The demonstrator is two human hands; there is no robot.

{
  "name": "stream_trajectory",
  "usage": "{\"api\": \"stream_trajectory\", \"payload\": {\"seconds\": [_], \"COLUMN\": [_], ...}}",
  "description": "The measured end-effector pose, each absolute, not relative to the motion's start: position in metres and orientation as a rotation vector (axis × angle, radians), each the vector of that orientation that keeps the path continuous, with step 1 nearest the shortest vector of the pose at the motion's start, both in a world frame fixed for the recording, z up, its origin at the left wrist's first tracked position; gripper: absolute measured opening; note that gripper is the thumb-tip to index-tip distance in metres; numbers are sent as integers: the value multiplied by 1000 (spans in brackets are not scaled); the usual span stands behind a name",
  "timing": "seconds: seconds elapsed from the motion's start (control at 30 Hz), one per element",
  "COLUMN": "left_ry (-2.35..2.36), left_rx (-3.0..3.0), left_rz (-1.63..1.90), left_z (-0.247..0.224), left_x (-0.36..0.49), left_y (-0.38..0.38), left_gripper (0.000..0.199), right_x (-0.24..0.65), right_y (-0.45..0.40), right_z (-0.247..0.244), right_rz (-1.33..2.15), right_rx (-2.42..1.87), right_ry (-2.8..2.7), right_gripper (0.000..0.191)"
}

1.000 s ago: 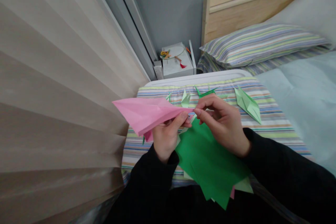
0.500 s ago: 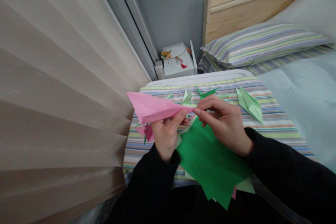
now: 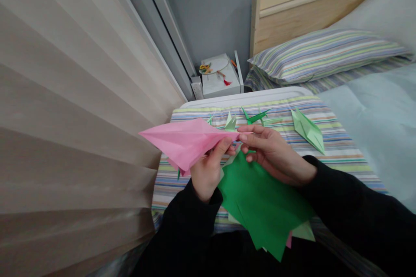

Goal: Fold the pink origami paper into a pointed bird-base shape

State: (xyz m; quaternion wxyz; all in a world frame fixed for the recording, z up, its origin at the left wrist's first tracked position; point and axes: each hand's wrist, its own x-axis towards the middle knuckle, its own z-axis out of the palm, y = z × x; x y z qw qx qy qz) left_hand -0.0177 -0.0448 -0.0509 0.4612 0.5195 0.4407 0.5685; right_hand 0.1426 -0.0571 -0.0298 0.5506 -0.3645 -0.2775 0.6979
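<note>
A pink folded origami paper (image 3: pixel 185 138) is held up above the striped cloth, its wide pointed end to the left and its narrow end to the right. My left hand (image 3: pixel 209 169) pinches it from below near the narrow part, thumb on top. At the narrow tip, my right hand (image 3: pixel 269 149) has its thumb and forefinger closed on the paper, the other fingers curled. Below the hands lies a pile of green paper sheets (image 3: pixel 263 194), with pale green and pink corners sticking out.
Folded green origami pieces lie along the far side, among them a dark green crane (image 3: pixel 256 116) and a light green folded piece (image 3: pixel 308 130). A white bedside cabinet (image 3: pixel 221 86) stands behind. A curtain (image 3: pixel 81 117) hangs at left; a striped pillow (image 3: pixel 328 54) lies at right.
The pink paper has turned so that more of its broad face shows, and its left point reaches further left. My right hand's fingers have shifted along the narrow tip.
</note>
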Motion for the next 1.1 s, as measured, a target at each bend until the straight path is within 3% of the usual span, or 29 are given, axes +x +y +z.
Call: {"api": "stream_trajectory", "payload": {"seconds": [0.1,0.37,1.1], "left_ry": [1091,1164,1077], "left_rx": [1286,1222,1321], "left_rz": [1379,1413,1288], "left_z": [-50,-50,-48], "left_x": [-17,-15,-15], "left_y": [-45,-41,-44], "left_gripper": [28,27,31], "right_x": [142,136,141], "right_y": [-56,-59,-57], "right_z": [-29,-31,-36], "right_rz": [1528,1040,1190], "right_rx": [-866,-891,-940], "right_ry": [-717,-941,-955], "right_gripper": [50,40,49]}}
